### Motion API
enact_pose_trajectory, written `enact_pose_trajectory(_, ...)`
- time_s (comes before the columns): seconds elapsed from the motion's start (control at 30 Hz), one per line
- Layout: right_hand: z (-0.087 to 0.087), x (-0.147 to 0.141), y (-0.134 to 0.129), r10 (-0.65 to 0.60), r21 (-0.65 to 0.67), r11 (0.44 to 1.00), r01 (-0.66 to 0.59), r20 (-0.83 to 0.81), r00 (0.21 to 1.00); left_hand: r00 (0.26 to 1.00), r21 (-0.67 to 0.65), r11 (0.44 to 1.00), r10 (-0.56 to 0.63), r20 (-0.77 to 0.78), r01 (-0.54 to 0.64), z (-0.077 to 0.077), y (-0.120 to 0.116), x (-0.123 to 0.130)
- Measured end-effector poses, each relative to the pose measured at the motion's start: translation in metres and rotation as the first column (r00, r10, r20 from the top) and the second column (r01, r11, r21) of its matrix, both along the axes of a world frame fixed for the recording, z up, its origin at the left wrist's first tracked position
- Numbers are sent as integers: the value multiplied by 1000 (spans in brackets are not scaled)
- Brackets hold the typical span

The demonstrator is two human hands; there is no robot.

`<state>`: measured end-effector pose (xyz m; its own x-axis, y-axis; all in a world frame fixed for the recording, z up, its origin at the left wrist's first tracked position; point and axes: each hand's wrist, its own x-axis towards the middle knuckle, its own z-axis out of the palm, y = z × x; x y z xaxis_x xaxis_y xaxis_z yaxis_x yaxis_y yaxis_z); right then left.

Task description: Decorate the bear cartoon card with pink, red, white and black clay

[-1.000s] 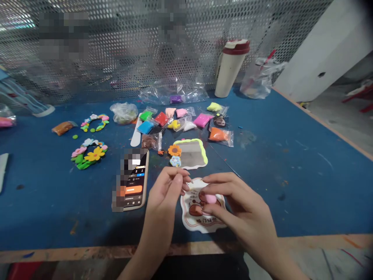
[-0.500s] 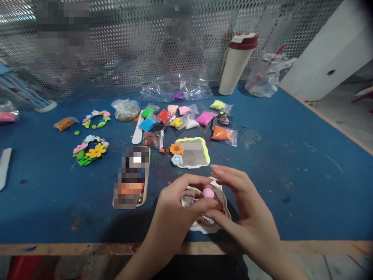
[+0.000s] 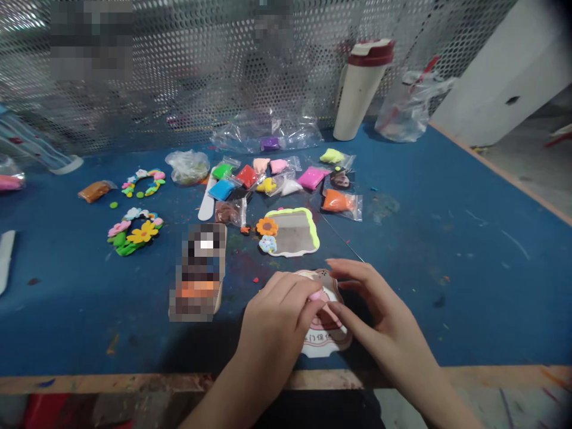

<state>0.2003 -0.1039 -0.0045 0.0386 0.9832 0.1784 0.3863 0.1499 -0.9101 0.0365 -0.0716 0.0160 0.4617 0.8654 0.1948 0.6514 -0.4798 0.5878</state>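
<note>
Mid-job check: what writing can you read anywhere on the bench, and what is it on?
"门": the only clear character, in the printed line along the bottom of the printed card; the rest of that line is too blurred to read.
The screen of the phone is pixelated and unreadable.
Nothing else is legible.

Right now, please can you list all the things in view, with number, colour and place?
blue table: one, under everything
perforated metal screen: one, silver, behind table
tumbler: one, cream, red lid, back right
clay packets: about twelve, mixed colours, back middle
clay flower wreaths: two, multicoloured, left
phone: one, beige case, centre left
lime-edged mirror: one, grey, centre
printed card: one, white, under hands
pink clay: one piece, between hands
left hand: on the clay
right hand: beside the clay
</note>
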Motion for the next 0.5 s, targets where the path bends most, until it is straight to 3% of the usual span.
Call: enact_pose_trajectory(0.5,-2,3,-2,-13,54,999,6,132,991,988,162,982,-72,-134,93,-10,-2,-7)
